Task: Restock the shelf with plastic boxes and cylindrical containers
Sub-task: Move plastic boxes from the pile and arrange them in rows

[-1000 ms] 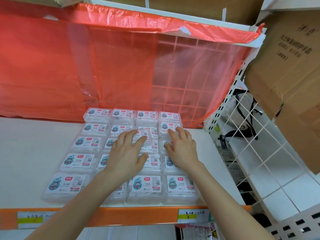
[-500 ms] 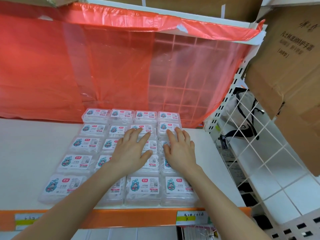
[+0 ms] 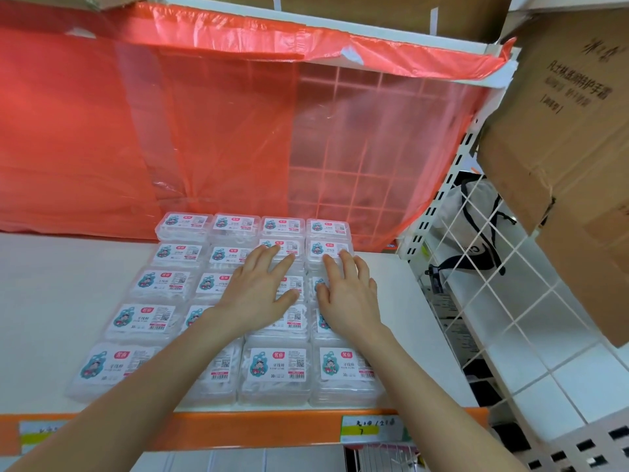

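Clear plastic boxes [image 3: 277,371] with white labels and a cartoon picture lie flat in a tight grid of several rows on the white shelf [image 3: 61,301]. My left hand [image 3: 258,294] rests palm down on the boxes in the middle of the grid, fingers spread. My right hand [image 3: 347,294] lies flat beside it on the rightmost column, fingertips touching the second box from the back [image 3: 328,250]. Neither hand grips a box. No cylindrical container is in view.
A red plastic sheet [image 3: 170,131] hangs behind the shelf over a wire grid. The shelf's orange front edge [image 3: 238,429] carries price tags. A white wire panel [image 3: 493,284] borders the right side, with cardboard cartons [image 3: 561,131] above it. The left half of the shelf is bare.
Both hands slid a little toward the back of the shelf over the boxes. The box under my left fingers settled flat into the grid.
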A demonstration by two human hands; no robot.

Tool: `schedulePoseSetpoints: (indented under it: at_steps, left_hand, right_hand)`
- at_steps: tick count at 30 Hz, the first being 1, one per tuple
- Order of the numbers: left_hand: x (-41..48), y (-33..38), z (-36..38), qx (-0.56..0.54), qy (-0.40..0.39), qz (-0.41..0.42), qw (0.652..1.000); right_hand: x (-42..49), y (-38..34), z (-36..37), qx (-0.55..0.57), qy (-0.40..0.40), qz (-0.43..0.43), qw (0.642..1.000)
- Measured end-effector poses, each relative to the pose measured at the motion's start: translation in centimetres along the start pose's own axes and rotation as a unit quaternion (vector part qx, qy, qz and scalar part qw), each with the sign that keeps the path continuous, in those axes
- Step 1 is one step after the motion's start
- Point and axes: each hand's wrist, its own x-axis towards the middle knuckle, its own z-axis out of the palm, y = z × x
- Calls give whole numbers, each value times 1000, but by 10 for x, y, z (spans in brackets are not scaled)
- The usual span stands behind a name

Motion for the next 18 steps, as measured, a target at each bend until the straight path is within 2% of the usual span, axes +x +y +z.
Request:
schedulePoseSetpoints:
  at_steps: [11, 14, 18]
  left_hand:
    - [1, 1, -8, -18, 3, 5, 1000]
    - [-5, -3, -15, -21, 28, 0, 999]
    - [-23, -23, -27, -15, 69, -49, 996]
  right_hand:
    - [0, -2, -5, -12, -16, 0, 1000]
    - [3, -3, -11, -22, -20, -3, 1000]
    - [9, -26, -17, -36, -8, -42, 998]
